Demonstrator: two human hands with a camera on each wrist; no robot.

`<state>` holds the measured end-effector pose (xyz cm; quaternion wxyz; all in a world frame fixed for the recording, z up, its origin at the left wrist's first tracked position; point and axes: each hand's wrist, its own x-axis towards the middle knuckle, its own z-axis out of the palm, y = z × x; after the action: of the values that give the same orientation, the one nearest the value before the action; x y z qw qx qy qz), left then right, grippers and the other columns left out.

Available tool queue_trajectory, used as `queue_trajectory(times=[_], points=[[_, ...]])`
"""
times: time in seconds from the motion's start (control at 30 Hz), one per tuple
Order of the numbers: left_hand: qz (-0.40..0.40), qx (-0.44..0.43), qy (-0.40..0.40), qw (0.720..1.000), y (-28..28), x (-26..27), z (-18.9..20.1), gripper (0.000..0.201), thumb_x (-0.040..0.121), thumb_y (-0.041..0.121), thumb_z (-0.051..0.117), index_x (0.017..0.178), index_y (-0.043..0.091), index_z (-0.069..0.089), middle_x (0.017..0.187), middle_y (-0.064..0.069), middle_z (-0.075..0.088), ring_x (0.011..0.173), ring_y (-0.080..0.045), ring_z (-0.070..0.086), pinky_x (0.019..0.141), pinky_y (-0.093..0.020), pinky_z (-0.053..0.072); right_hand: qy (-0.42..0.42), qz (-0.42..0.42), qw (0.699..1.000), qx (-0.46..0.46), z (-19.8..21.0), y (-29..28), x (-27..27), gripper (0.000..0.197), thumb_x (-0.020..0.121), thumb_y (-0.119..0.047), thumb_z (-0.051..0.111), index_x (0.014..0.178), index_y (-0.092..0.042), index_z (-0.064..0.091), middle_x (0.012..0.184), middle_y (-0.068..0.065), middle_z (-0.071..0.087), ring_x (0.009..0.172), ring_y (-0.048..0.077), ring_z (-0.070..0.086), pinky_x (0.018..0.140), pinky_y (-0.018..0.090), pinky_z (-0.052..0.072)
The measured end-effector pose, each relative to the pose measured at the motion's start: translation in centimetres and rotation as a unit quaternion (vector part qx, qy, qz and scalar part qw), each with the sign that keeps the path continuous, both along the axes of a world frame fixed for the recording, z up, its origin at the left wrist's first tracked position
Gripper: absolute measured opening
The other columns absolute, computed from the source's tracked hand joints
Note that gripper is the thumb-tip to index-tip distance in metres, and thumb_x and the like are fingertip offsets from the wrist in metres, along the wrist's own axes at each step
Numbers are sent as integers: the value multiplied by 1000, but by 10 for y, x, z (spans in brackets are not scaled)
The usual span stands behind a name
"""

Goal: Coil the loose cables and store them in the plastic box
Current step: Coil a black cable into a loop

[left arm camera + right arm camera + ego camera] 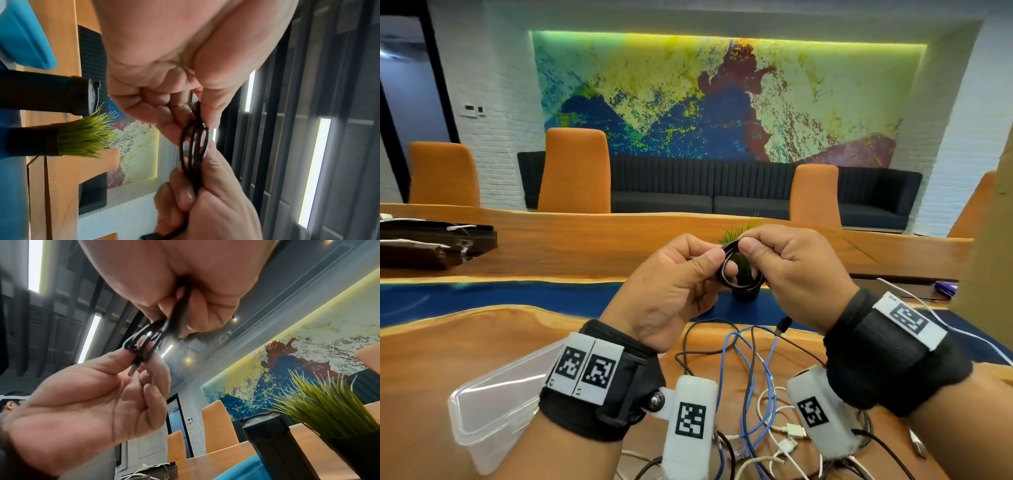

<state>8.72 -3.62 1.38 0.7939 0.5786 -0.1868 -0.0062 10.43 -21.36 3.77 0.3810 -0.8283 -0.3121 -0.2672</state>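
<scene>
We are holding a small black coil (736, 265) up in the air between both hands, above the table's (524, 332) near half. Our left hand (674, 291) is pinching the coil's left side between thumb and curled fingers, and the left wrist view is showing several loops bunched under the thumb. Our right hand (794, 274) is pinching the coil's top and right side, thumb pressing on the strands; in the right wrist view a metal plug (132, 370) is sticking out by the left fingers (152, 382). Below our wrists a tangle of loose cables (753, 370), blue, black and white, is lying on the table near its front edge. The clear box (493, 411) is sitting left of the tangle, partly under our left wrist. A potted plant (743, 287) is standing behind the coil.
</scene>
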Motion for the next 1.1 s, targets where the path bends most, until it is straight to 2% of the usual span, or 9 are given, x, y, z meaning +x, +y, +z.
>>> queue_trajectory(times=[0.2, 0.33, 0.47, 0.6, 0.73, 0.83, 0.93, 1.0, 1.1], points=[[-27, -46, 28, 998, -4, 1, -1, 4, 80, 20, 64, 76, 21, 64, 72, -2, 68, 69, -15, 65, 66, -28, 39, 126, 82, 979, 135, -6, 3, -8, 28, 101, -13, 49, 79, -13, 66, 57, -6, 52, 41, 3, 46, 42, 10, 33], [13, -8, 11, 1000, -7, 0, -1, 1, 80, 20, 64, 80, 20, 63, 70, -2, 68, 69, -15, 65, 66, -28, 42, 191, 95, 967, 138, -5, -4, -11, 19, 99, -18, 53, 93, -15, 71, 65, 6, 60, 43, 11, 47, 37, 22, 37], [53, 3, -5, 999, -7, 1, 0, 3, 91, 11, 58, 89, 13, 58, 71, -3, 67, 69, -17, 68, 70, -30, 51, 212, 48, 965, 150, -9, -20, -9, 13, 94, -15, 61, 92, -19, 72, 62, -1, 65, 50, 12, 52, 42, 25, 44], [47, -31, 2, 998, -3, 3, 1, 3, 87, 10, 58, 90, 10, 56, 71, -8, 65, 66, -20, 70, 60, -28, 60, 216, 12, 958, 188, -21, -30, -9, 18, 94, -11, 60, 90, -21, 74, 72, 3, 66, 59, 13, 57, 51, 24, 50], [39, -30, -2, 999, -2, 2, 2, 13, 78, 13, 62, 90, 8, 58, 72, -11, 63, 66, -22, 69, 59, -31, 61, 131, -63, 986, 82, -33, -36, -10, 17, 93, -20, 62, 94, -30, 76, 87, -10, 72, 85, 3, 64, 77, 22, 53], [34, -11, -10, 999, -5, 2, -1, 13, 79, 13, 61, 91, 8, 58, 72, -10, 64, 65, -21, 68, 59, -31, 60, 112, -84, 987, 76, -41, -39, -11, 16, 91, -22, 63, 91, -30, 77, 86, -11, 73, 88, 4, 64, 80, 26, 52], [21, 21, -22, 999, -9, 1, -4, 15, 79, 13, 61, 93, 7, 58, 72, -10, 64, 66, -20, 68, 61, -32, 60, 154, -31, 977, 146, -42, -41, -15, 16, 92, -23, 62, 89, -25, 77, 83, -4, 74, 83, 8, 66, 71, 23, 53], [15, 38, -25, 999, -14, -1, -6, 14, 79, 12, 62, 92, 7, 58, 71, -10, 64, 65, -21, 67, 58, -30, 58, 199, 43, 964, 170, -39, -42, -19, 19, 93, -31, 57, 101, -27, 75, 91, -4, 74, 87, 9, 66, 69, 21, 53], [9, 39, -17, 999, -25, -4, -9, 3, 88, 5, 57, 91, 6, 57, 69, -11, 62, 62, -19, 63, 57, -26, 55, 222, 130, 953, 159, -37, -40, -22, 29, 92, -30, 57, 120, -26, 65, 97, 0, 74, 81, 20, 69, 67, 33, 55]])
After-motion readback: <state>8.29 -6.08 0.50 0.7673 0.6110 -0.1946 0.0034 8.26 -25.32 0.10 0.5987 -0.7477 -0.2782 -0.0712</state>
